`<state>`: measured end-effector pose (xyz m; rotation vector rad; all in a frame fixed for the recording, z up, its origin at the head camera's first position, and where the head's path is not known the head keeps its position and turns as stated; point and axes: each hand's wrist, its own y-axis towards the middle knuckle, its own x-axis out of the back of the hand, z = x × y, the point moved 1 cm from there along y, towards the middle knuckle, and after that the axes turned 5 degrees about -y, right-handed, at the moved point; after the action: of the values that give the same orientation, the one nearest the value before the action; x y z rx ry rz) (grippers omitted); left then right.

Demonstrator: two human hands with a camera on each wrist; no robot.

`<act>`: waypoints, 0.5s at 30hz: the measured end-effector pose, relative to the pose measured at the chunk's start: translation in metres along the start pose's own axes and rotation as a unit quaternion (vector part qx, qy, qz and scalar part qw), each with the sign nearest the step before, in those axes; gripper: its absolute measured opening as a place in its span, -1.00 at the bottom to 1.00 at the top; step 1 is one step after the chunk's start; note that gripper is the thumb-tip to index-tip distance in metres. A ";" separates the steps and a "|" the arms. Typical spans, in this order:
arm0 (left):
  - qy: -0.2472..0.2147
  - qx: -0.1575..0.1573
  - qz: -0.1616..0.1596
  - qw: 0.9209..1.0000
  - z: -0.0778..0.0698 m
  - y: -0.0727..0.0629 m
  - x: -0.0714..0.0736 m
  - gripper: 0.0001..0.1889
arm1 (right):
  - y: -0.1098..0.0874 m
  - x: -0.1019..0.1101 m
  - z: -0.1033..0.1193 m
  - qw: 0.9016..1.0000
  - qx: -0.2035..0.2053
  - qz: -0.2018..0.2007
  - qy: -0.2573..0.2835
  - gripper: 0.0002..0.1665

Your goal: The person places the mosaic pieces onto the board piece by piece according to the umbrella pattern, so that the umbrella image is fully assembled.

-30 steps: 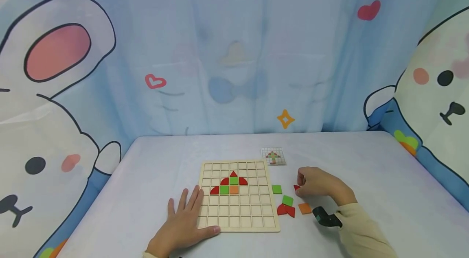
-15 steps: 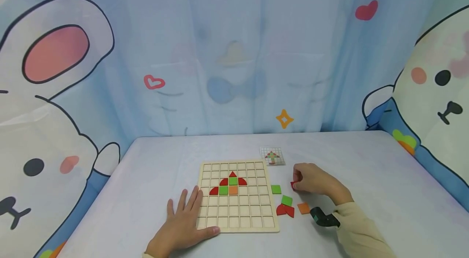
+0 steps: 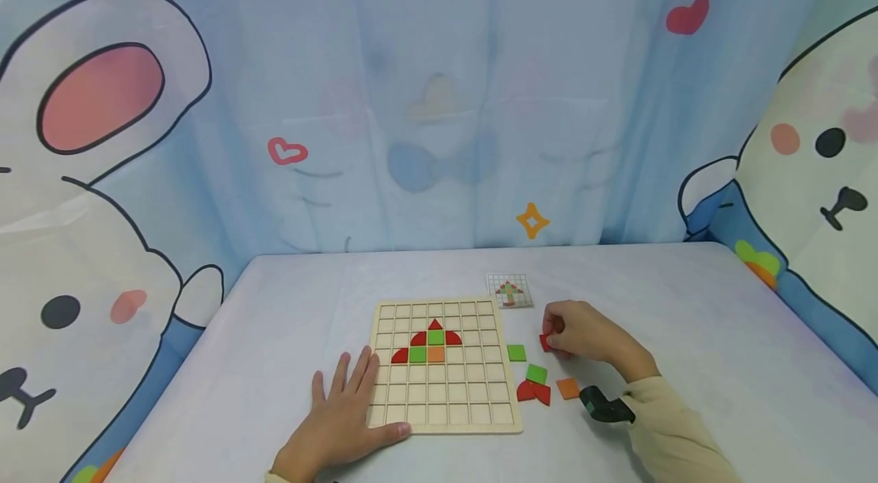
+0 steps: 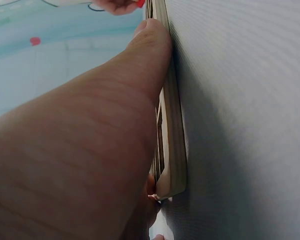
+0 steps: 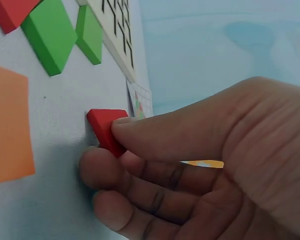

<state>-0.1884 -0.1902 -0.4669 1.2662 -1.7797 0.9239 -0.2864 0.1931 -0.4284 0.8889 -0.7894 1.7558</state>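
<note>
Well in from the far edge of the white bench (image 3: pixel 322 292), the right grip (image 3: pixel 591 332) pinches an angular red piece (image 5: pixel 107 129); the left grip (image 3: pixel 336 422), fingers spread wide, rests on a gridded wooden board (image 3: pixel 473 395).

We see the right hand (image 3: pixel 583 329) pinching a small red piece (image 5: pixel 104 124) — thumb on its face — just right of a loose green square (image 3: pixel 517 353). Across from it, we have the pale wooden grid board (image 3: pixel 446 395), flat on the table (image 3: pixel 226 391), the left hand (image 3: pixel 339 418) at its left edge, thumb over the near rim. In its cells we count four red shapes (image 3: pixel 419 339), two green squares (image 3: pixel 418 355) and an orange square (image 3: pixel 435 354).
</note>
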 end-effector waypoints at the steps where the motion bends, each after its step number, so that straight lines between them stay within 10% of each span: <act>1: 0.000 0.000 0.000 1.000 0.000 0.000 0.000 0.31 | 0.000 0.000 0.000 1.000 -0.002 0.002 -0.002 -0.79; 15: -0.007 0.004 -0.001 1.000 0.000 0.000 -0.001 0.32 | 0.006 -0.014 0.013 0.995 0.103 -0.019 0.000 -0.90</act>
<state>-0.1885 -0.1895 -0.4681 1.2820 -1.7878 0.9251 -0.2854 0.1741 -0.4335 1.0339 -0.5954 1.8269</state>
